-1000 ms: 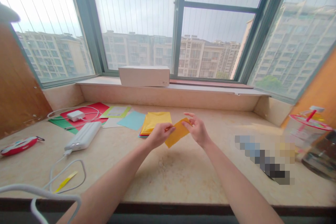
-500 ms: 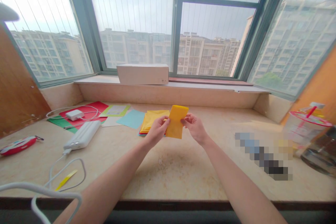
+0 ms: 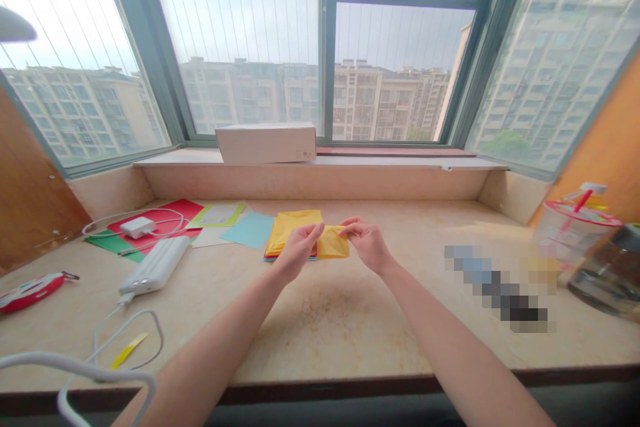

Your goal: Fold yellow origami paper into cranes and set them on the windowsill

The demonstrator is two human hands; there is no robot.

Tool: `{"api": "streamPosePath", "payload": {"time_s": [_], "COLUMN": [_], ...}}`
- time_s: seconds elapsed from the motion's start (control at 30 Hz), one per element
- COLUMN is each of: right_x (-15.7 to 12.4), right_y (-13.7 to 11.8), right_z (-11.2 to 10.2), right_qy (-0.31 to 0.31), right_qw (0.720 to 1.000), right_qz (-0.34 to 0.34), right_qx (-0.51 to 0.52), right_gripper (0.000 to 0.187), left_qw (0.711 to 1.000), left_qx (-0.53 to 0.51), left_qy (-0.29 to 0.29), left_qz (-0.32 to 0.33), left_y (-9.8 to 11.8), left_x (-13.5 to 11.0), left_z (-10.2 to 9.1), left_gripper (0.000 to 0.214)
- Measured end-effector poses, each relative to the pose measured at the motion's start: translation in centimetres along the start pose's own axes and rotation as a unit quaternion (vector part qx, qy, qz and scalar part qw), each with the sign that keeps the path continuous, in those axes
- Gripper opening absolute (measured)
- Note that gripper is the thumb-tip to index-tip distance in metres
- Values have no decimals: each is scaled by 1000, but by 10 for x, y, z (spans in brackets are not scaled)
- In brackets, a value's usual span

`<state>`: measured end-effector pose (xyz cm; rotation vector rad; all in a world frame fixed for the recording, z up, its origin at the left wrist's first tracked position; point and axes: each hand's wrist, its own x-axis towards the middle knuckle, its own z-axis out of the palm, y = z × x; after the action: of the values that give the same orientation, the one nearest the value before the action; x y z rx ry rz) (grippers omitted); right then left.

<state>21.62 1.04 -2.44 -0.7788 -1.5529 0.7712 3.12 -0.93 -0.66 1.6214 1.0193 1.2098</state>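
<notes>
Between my two hands is a small folded piece of yellow paper [image 3: 333, 244], held up above the counter. My left hand [image 3: 299, 250] pinches its left edge between thumb and fingers. At its upper right corner the fingertips of my right hand [image 3: 367, 243] are closed on the paper. Just behind my left hand lies a stack of folded yellow paper [image 3: 290, 221], with red and blue sheets showing beneath it. My left hand hides part of that stack.
On the left lie a white power bank [image 3: 155, 265], a charger [image 3: 139, 227] with cables, colored paper [image 3: 247, 229], a yellow strip [image 3: 129, 350] and a red case [image 3: 33, 292]. A white box [image 3: 267, 145] sits on the sill. A lidded cup [image 3: 570, 233] stands right, near a blurred-out object [image 3: 495, 290].
The yellow paper was a tall upright strip and is now shorter, its top folded down. My right hand's fingers have shifted to its top right corner. The view has turned slightly.
</notes>
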Motion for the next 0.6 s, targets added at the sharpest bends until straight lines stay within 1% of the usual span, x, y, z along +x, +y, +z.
{"api": "streamPosePath", "payload": {"time_s": [0.07,0.17,0.27,0.37,0.43,0.53,0.57,0.6], "right_x": [0,0,0,1,2,4,4,3], "right_y": [-3,-6,-7,-5,-3,0,0,0], "right_z": [0,1,2,2,1,1,1,1], "right_qy": [13,26,0,-17,-2,20,24,25], "right_qw": [1000,999,996,995,995,996,996,996], "right_qz": [5,46,86,98,95,89,89,90], "right_qx": [-18,-9,7,6,10,14,11,8], "right_gripper": [17,25,33,34,35,39,41,42], "left_qw": [1000,999,999,999,998,992,991,992], "left_qx": [-16,-39,-44,-30,-25,-11,-1,11], "left_qy": [-11,-3,-10,-26,-57,-124,-130,-123], "left_qz": [-6,-6,1,3,-8,-29,-33,-35], "left_y": [-2,-5,-5,-1,1,3,2,1], "left_x": [2,4,4,1,-2,-4,-4,-4], "left_z": [0,-1,-1,1,2,4,5,4], "left_gripper": [45,41,38,37,40,47,47,46]}}
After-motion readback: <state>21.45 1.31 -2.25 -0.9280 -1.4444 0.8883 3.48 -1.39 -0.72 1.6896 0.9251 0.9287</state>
